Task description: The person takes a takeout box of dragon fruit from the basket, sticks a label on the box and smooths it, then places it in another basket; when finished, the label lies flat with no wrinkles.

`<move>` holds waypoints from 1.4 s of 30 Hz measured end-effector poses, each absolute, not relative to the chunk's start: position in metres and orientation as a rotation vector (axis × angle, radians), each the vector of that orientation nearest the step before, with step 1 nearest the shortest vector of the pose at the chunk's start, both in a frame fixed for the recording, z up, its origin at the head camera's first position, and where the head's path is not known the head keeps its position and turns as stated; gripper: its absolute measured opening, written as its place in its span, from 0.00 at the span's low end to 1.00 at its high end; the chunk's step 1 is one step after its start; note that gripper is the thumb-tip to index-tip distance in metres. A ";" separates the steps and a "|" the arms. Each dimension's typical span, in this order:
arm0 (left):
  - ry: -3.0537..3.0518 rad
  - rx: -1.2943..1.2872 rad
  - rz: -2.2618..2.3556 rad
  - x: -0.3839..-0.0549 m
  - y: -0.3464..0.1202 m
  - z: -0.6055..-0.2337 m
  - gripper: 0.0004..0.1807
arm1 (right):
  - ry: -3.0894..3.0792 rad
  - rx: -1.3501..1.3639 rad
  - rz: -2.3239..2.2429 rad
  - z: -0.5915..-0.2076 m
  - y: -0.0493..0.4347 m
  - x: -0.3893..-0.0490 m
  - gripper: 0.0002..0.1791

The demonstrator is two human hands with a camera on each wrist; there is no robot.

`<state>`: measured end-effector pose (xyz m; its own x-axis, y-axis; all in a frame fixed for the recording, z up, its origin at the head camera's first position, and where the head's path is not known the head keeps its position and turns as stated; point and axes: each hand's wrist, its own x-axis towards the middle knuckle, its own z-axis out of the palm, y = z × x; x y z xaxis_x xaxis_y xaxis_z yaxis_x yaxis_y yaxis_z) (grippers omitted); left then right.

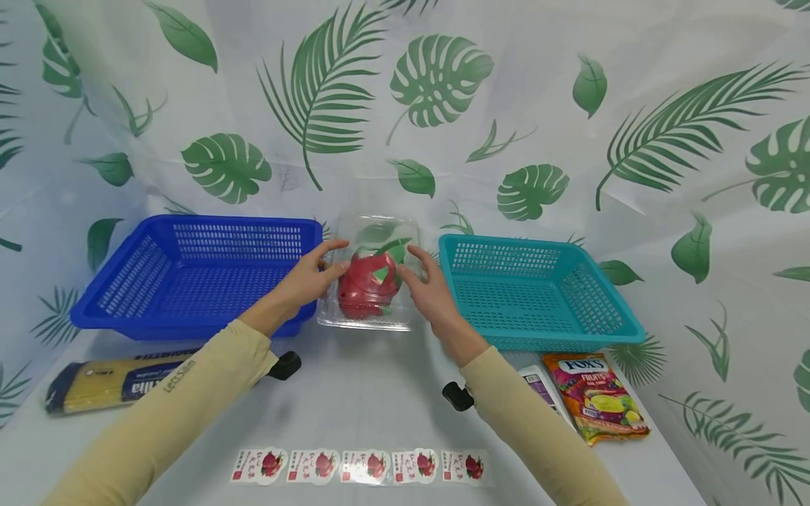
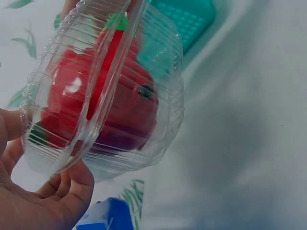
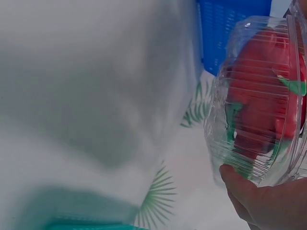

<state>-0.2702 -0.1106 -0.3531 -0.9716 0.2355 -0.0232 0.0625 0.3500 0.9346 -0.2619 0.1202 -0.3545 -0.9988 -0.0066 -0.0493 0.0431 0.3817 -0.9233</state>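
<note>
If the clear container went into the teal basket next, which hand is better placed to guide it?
Probably the right hand: it is at the side of the clear container nearest the teal basket, whereas the left hand is across from it, beside the blue basket.

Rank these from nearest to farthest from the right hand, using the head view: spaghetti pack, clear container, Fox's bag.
1. Clear container: centre, touched by the right hand.
2. Fox's bag: on the table's right side.
3. Spaghetti pack: far left.
</note>
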 end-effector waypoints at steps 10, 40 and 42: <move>2.445 0.219 1.615 -0.265 -0.098 -0.358 0.30 | 2.586 -0.011 -1.722 -0.368 0.131 -0.261 0.32; 2.447 0.015 1.780 -0.248 -0.065 -0.413 0.29 | 2.584 0.021 -1.586 -0.407 0.136 -0.265 0.32; 2.445 0.017 1.791 -0.247 -0.065 -0.413 0.29 | 2.582 0.014 -1.579 -0.408 0.137 -0.266 0.32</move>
